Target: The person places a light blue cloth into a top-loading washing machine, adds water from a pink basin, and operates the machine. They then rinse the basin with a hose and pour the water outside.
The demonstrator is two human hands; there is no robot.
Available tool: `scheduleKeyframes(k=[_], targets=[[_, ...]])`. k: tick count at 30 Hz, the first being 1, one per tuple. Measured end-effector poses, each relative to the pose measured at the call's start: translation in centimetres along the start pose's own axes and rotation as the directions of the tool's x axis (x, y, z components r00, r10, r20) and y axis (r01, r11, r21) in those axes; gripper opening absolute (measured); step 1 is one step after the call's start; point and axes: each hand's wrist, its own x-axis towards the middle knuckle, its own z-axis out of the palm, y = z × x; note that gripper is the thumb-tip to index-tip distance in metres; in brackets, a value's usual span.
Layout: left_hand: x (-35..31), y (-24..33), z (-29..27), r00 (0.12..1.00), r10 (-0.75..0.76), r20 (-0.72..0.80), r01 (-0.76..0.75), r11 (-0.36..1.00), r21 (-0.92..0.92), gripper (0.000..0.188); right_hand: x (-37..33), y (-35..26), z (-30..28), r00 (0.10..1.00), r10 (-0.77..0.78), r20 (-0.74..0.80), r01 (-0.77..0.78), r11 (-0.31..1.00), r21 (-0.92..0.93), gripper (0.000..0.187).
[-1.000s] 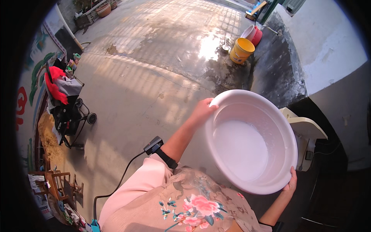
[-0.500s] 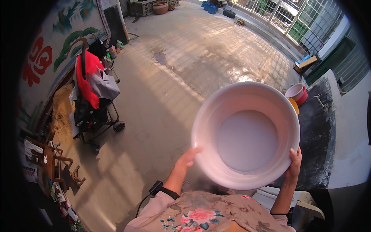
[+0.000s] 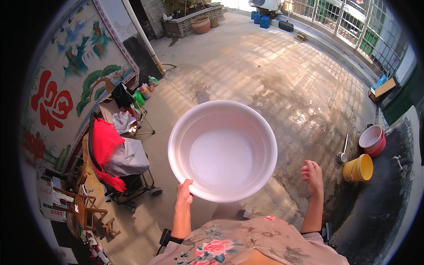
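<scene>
A large pale pink-white basin (image 3: 223,115) is held out in front of me, its inside facing up. My left hand (image 3: 184,194) grips the near left rim, thumb over the edge and fingers under it. Whether the pale round area at the bottom is bare plastic or liquid, I cannot tell. Off to the basin's right is my right hand (image 3: 312,176), apart from the rim, with loosely curled fingers and nothing in them.
On the right stand a yellow bucket (image 3: 358,168), a metal ladle (image 3: 342,157) and stacked pink basins (image 3: 372,138) by a dark wall with a tap (image 3: 398,162). A stroller (image 3: 126,157) with a red cloth and a small wooden chair (image 3: 84,210) are on the left.
My right hand has let go of the basin's rim and moved away to the right. The basin has shifted left relative to my body, still in my left hand. My view has turned right.
</scene>
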Motion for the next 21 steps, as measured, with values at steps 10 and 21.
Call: scheduleKeyframes(k=[10,21], targets=[[21.0,7.0,9.3,0.959,0.079,-0.273,-0.185,0.903,-0.389,0.051,29.7,-3.6,9.6,0.991,0.128,0.046,-0.123,0.987,-0.099,0.025],[48.6,17.3,27.5,0.884,-0.118,-0.453,-0.189,0.795,-0.576,0.047,47.3,18.1,0.2,0.405,0.772,-0.490,-0.795,0.562,0.229,0.032]])
